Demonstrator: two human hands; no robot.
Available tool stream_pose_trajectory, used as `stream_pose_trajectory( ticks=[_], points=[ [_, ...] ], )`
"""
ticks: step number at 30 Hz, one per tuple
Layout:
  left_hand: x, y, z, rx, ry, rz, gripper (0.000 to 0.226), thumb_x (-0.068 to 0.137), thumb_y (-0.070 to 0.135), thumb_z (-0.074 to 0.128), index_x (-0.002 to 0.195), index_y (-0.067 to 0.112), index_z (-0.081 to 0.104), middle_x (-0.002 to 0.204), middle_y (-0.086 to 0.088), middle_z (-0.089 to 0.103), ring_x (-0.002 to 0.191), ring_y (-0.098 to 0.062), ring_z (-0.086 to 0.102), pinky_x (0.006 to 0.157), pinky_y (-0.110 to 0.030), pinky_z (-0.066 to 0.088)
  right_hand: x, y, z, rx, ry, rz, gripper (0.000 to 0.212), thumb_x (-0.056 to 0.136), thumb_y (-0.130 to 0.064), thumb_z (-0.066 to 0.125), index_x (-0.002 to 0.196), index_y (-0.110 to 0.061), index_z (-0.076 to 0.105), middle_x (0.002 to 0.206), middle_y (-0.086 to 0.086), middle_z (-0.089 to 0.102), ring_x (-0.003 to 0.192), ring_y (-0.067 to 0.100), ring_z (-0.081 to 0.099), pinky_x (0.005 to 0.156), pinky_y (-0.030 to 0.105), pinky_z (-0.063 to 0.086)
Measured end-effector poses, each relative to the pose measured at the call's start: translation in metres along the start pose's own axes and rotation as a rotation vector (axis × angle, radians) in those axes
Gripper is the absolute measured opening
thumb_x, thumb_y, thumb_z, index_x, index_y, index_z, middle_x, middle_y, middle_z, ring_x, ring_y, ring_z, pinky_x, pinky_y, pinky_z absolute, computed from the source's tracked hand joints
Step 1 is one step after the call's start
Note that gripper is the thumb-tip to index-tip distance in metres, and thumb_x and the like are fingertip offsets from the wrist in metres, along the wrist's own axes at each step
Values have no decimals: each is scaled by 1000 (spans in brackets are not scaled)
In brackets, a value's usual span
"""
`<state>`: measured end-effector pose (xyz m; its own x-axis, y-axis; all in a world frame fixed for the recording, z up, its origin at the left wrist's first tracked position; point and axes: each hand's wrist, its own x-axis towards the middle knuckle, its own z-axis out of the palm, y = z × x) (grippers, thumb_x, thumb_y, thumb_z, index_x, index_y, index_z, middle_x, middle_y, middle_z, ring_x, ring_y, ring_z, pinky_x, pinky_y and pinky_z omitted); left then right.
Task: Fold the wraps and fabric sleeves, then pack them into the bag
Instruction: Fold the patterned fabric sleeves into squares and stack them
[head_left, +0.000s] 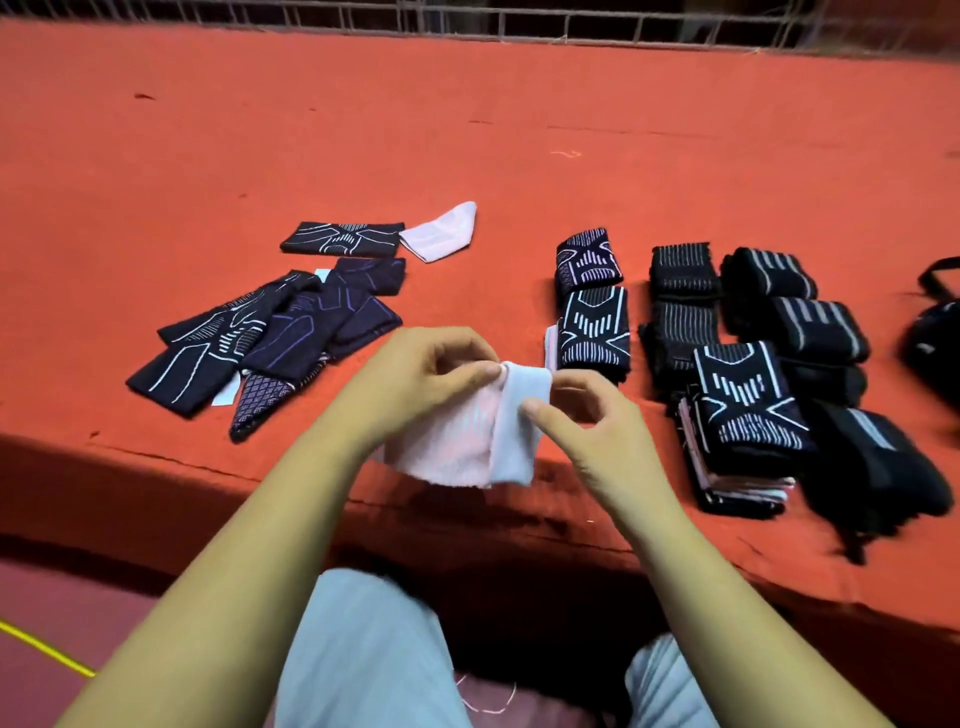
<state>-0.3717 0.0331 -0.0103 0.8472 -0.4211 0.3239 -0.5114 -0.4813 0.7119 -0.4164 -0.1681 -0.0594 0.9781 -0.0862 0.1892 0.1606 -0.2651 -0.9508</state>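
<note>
Pale sleeve (467, 441) hanging over the table edge (partly folded), left hand (415, 374) pinching its top, right hand (576, 415) gripping its side.

No text, brand, number or sign is legible. A small white tag (224, 393) protrudes from the unfolded dark sleeves (249, 343) near the left front edge of the worktop (467, 130); any print on it is too small to read. The woven sleeve markings are lines and bars, not characters.
</note>
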Motion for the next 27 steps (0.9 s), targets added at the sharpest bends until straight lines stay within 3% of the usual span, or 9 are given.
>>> stream_pose_trajectory(
  ticks=[3, 6, 12, 14, 16, 18, 22, 25, 27],
  points=[
    [6, 10, 2, 90, -127, 26, 6, 93, 21, 69, 91, 20, 75, 84, 9, 74, 81, -6, 66, 76, -28, 50, -2, -12, -2, -131, 41, -115, 33, 80, -32, 80, 109, -24, 65, 103, -9, 69, 97, 3, 63, 84, 18, 48],
    [7, 11, 8, 143, -175, 42, 8, 94, 22, 68, 95, 21, 75, 87, 9, 75, 85, -5, 66, 80, -29, 49, -3, -13, -1, -264, 40, -211, 15, 84, -30, 75, 97, -33, 70, 96, -12, 67, 93, 2, 61, 82, 23, 48],
    [1, -2, 17, 195, -167, 91, 5, 92, 19, 68, 93, 18, 74, 86, 12, 73, 83, -1, 65, 74, -17, 46, -4, -7, -5, -206, 54, -118, 18, 86, -11, 66, 80, -23, 78, 81, -15, 74, 83, -2, 66, 75, 15, 46],
    [-5, -10, 17, 183, -106, 83, 6, 91, 21, 67, 90, 18, 72, 83, 12, 72, 80, 0, 64, 71, -16, 45, -2, 1, -6, -171, 120, -36, 19, 84, -9, 63, 76, -18, 78, 78, -11, 75, 78, 3, 68, 76, 26, 52],
    [-11, -20, 13, 117, -15, 17, 9, 89, 24, 64, 87, 19, 71, 79, 12, 70, 75, 2, 61, 69, -19, 45, 0, 14, -11, -114, 194, 31, 16, 80, -16, 60, 71, -16, 73, 69, -7, 72, 70, 18, 69, 73, 42, 57],
    [-18, -32, 9, 85, 55, -31, 10, 87, 24, 61, 85, 20, 70, 79, 14, 69, 73, 6, 57, 69, -18, 44, 0, 21, -13, -2, 234, 112, 20, 87, -16, 60, 69, -15, 67, 65, -5, 67, 60, 17, 68, 67, 49, 60],
    [-25, -45, 12, 27, 155, -116, 9, 86, 23, 61, 82, 22, 69, 80, 13, 69, 73, 8, 55, 70, -17, 43, -2, 16, 0, 451, 215, 365, 26, 100, -5, 50, 78, -3, 62, 79, 13, 68, 62, 18, 69, 55, 28, 58],
    [-22, -39, 20, -9, 174, -138, 10, 90, 18, 64, 82, 21, 68, 82, 12, 69, 74, 8, 56, 72, -16, 43, -1, 8, 4, 669, 167, 430, 23, 101, -12, 51, 85, -4, 66, 83, 11, 74, 73, 24, 70, 63, 32, 58],
    [-18, -34, 21, -25, 188, -149, 13, 93, 14, 65, 83, 21, 69, 80, 13, 69, 74, 6, 56, 71, -17, 44, -3, 10, 6, 638, 81, 408, 24, 98, -22, 57, 91, -2, 68, 90, 13, 75, 78, 25, 70, 67, 36, 56]
  ],
)
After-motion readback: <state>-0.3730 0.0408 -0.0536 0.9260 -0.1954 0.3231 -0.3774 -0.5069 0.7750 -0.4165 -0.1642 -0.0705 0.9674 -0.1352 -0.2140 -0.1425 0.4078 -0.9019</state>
